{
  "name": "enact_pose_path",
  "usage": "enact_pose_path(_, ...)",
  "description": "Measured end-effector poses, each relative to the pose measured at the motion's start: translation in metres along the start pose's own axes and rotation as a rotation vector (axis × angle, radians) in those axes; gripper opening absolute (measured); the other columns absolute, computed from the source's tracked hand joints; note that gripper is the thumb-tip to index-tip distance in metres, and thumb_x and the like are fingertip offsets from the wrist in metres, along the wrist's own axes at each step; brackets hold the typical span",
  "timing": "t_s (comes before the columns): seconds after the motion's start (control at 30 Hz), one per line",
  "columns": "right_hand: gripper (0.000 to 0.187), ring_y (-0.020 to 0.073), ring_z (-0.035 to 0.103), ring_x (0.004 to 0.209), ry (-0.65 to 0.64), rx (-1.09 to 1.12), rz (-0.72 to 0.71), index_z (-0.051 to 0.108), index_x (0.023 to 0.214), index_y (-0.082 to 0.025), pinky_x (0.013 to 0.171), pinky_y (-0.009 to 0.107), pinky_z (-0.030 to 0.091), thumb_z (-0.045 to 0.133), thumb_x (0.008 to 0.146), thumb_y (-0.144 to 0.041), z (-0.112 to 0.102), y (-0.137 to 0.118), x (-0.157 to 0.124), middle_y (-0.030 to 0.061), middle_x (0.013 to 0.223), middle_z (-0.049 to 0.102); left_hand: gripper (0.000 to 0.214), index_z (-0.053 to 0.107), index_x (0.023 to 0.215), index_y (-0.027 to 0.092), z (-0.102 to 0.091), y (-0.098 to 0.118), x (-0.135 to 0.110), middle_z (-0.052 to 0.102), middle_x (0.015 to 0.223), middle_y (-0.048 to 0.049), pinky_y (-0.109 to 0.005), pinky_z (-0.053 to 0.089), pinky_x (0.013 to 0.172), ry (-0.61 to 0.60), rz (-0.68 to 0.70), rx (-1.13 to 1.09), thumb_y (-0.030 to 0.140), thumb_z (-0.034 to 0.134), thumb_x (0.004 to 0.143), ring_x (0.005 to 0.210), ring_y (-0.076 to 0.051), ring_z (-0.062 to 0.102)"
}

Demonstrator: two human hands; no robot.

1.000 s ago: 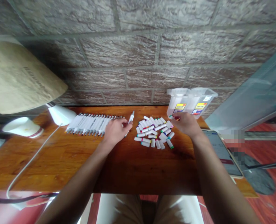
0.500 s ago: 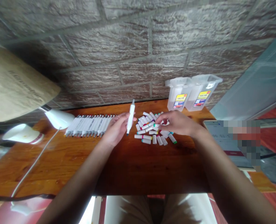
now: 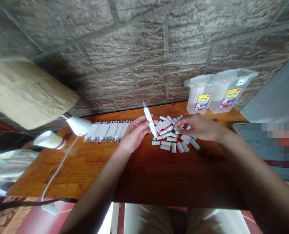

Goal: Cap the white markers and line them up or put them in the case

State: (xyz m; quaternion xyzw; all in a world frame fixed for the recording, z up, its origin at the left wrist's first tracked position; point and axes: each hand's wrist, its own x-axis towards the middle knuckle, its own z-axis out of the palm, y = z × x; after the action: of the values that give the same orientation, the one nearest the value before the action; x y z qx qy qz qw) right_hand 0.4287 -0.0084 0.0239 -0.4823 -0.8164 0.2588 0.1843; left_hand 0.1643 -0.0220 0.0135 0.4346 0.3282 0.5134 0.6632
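Note:
My left hand (image 3: 137,131) pinches a white marker (image 3: 149,120) between thumb and fingers. The marker stands tilted, its grey tip up and a dark tip down, with no cap on either end. My right hand (image 3: 195,126) is at the right side of a pile of white marker caps (image 3: 167,139) with coloured bands. Its thumb and fingers close around a cap with a green end (image 3: 176,132), partly hidden by the fingers. To the left of my left hand, several white markers (image 3: 107,131) lie side by side in a row, uncapped.
Two clear plastic cases (image 3: 201,97) with yellow labels stand against the stone-block wall (image 3: 139,52). A lamp with a paper-like shade (image 3: 34,94) and a white cup (image 3: 49,139) are at the left. A cable (image 3: 59,165) crosses the wooden table (image 3: 95,172). A tablet (image 3: 254,139) lies right.
The view has shifted, so things appear farther right. The marker in my left hand has tipped so its top leans left. My right hand stays among the caps.

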Motion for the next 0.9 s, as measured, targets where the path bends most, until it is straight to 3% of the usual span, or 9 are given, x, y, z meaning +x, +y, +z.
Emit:
enact_pose_path(0.1,0.021,0.0205,0.07,0.081,0.157,0.181,-0.028,0.08,0.094,-0.02,0.078,0.033,0.051,0.066,0.086,-0.032,0.008,-0.01,0.002,0.0044,0.091,0.079,0.034,0.076,0.101,0.018,0.0,0.0,-0.002,0.08,0.088,-0.006,-0.024,0.049,0.073,-0.036,0.02,-0.002,0.029,0.087,0.071,0.084,-0.017,0.073)
enact_pose_path(0.17,0.028,0.0177,0.066,0.075,0.235,0.427,-0.033,0.078,0.094,-0.019,0.07,0.03,0.05,0.066,0.088,-0.043,0.017,-0.024,0.004,0.0043,0.088,0.077,0.034,0.075,0.101,0.018,0.001,0.0,-0.003,0.08,0.087,-0.0059,-0.026,0.051,0.073,-0.082,0.024,0.007,0.03,0.088,0.072,0.083,-0.018,0.073)
enact_pose_path(0.27,0.039,0.0103,0.053,0.059,0.174,0.772,-0.017,0.073,0.082,-0.017,0.056,0.025,0.042,0.069,0.086,-0.055,0.035,-0.045,0.006,0.0008,0.072,0.067,0.032,0.075,0.097,0.019,0.003,-0.001,-0.005,0.079,0.085,-0.0049,-0.029,0.053,0.077,-0.156,0.039,0.034,0.032,0.089,0.072,0.083,-0.02,0.074)
enact_pose_path(0.4,0.039,0.0056,0.038,0.051,0.094,1.017,-0.071,0.072,0.085,-0.016,0.05,0.022,0.032,0.071,0.086,-0.055,0.051,-0.057,0.007,-0.005,0.063,0.054,0.034,0.073,0.094,0.018,0.003,-0.004,-0.006,0.078,0.084,-0.0037,-0.033,0.055,0.083,-0.208,0.055,0.098,0.033,0.091,0.069,0.082,-0.02,0.074)
enact_pose_path(0.57,0.033,0.0046,0.035,0.051,0.105,1.102,-0.07,0.074,0.091,-0.017,0.049,0.021,0.031,0.078,0.082,-0.048,0.052,-0.056,0.007,-0.006,0.064,0.053,0.038,0.062,0.08,0.017,0.0,-0.006,-0.005,0.074,0.079,0.0003,-0.029,0.053,0.077,-0.186,0.043,0.129,0.032,0.093,0.065,0.073,-0.014,0.07)
enact_pose_path(0.73,0.03,0.0049,0.033,0.051,0.068,1.114,-0.091,0.075,0.087,-0.016,0.049,0.022,0.031,0.077,0.083,-0.046,0.051,-0.058,0.007,-0.0056,0.062,0.052,0.049,0.045,0.065,0.016,0.0,-0.011,-0.006,0.061,0.064,0.0057,-0.021,0.047,0.066,-0.181,0.07,0.182,0.03,0.092,0.066,0.065,-0.009,0.062)
enact_pose_path(0.9,0.032,0.0052,0.035,0.055,0.019,1.097,-0.105,0.076,0.095,-0.016,0.05,0.021,0.028,0.072,0.089,-0.047,0.055,-0.053,0.006,-0.0044,0.067,0.053,0.054,0.042,0.065,0.016,-0.001,-0.013,-0.007,0.062,0.068,0.0054,-0.023,0.051,0.07,-0.194,0.037,0.181,0.035,0.093,0.065,0.066,-0.01,0.066)
